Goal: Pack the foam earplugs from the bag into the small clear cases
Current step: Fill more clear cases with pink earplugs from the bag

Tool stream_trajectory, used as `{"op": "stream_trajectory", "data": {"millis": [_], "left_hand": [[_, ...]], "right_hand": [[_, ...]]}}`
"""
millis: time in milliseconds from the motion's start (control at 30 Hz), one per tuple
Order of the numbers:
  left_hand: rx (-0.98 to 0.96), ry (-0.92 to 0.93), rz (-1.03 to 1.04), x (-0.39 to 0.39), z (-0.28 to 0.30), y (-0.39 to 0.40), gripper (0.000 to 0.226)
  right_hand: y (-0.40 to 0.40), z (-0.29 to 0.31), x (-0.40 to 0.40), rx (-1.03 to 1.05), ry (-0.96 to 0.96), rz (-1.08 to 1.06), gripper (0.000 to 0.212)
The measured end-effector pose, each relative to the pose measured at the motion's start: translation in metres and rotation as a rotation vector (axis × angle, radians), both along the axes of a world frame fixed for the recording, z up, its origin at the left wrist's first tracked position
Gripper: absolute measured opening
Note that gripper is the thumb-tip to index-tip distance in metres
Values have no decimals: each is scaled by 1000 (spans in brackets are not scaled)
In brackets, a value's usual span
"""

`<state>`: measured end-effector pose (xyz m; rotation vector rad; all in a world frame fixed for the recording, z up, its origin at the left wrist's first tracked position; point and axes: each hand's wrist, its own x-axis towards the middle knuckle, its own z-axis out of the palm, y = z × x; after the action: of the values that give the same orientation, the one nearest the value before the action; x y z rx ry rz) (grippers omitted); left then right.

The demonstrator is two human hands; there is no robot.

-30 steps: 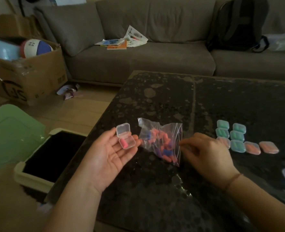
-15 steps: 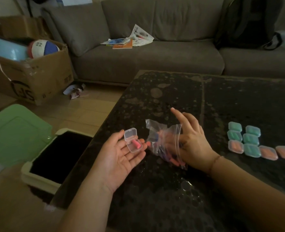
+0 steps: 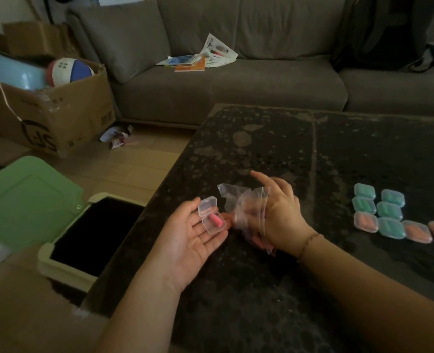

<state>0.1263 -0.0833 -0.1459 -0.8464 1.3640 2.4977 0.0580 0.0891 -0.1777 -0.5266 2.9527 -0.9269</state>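
At frame centre, an open clear case (image 3: 211, 216) with a pink earplug (image 3: 216, 221) is cradled on the flat, open left hand (image 3: 190, 240), while the bag (image 3: 246, 212) is gripped by the right hand (image 3: 279, 215).

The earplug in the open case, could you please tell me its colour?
Pink earplug, seen in the head view.

Dim indoor scene under weak, diffuse light with a warm cast; no hard shadows. Faint sheen on the dark desk (image 3: 274, 138) and pale glints on the clear bag (image 3: 241, 202). The right hand (image 3: 279, 212) shows slight motion blur. Wide-angle distortion bends the sofa (image 3: 236, 80) toward the edges, where detail softens
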Motion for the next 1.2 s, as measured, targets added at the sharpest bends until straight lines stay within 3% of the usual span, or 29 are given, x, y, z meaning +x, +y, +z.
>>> {"op": "stream_trajectory", "data": {"millis": [167, 267, 433, 567, 733, 900, 1100, 1200], "left_hand": [[-4, 3, -28, 0, 0, 0, 44], [-14, -1, -30, 0, -1, 1, 43], [-19, -15, -22, 3, 0, 6, 42], [-14, -13, -4, 3, 2, 7, 44], [-5, 29, 100, 6, 10, 6, 42], [99, 67, 183, 12, 32, 21, 44], [98, 108, -176, 29, 48, 84, 47], [103, 126, -345, 28, 48, 108, 57]], "right_hand": [[-3, 12, 4, 40, -59, -37, 57], [-2, 16, 6, 52, -30, -34, 62], [6, 2, 5, 180, 169, -9, 28], [24, 0, 15, 147, 250, -119, 20], [64, 13, 44, -42, 216, -198, 11], [94, 48, 82, -279, 60, -277, 9], [111, 82, 123, -740, -176, -300, 10], [116, 83, 128, -794, -95, -248, 24]]}}
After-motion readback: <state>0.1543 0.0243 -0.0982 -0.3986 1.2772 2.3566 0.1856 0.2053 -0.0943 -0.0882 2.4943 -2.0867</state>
